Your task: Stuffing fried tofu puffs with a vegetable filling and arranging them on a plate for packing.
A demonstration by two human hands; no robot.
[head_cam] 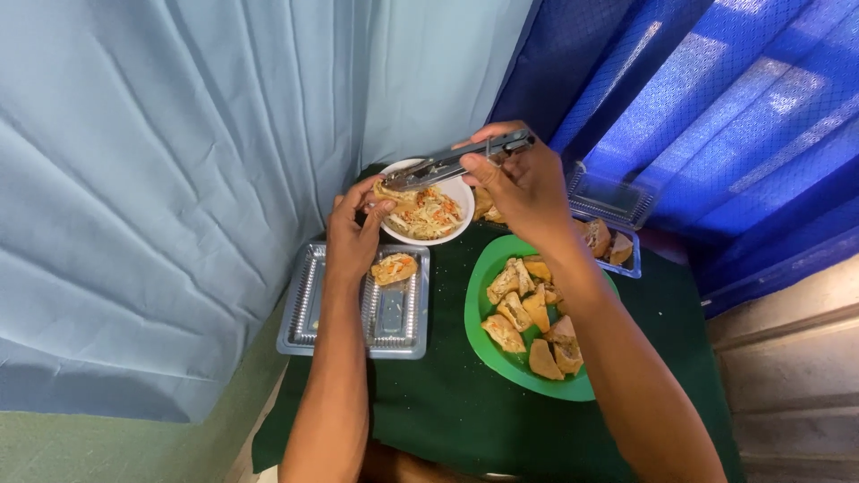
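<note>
A small table under a dark green cloth (447, 411) stands in a corner, with pale blue curtain to the left and deep blue netting to the right. The right hand (523, 183) is clenched around metal tongs (452, 164), whose tips reach into the white bowl (461, 192) of shredded vegetable filling at the far side. The left hand (358, 234) pinches a fried piece (386, 192) at the bowl's left rim, fingers closed on it. The step in hand looks like stuffing: filling goes into that piece. One filled piece (395, 267) already lies in the clear plastic tray (309, 313) near left. A green plate (483, 295) of plain fried pieces sits to the right. Next, the tongs would need to lift a small pinch and press it in without tearing the piece.
</note>
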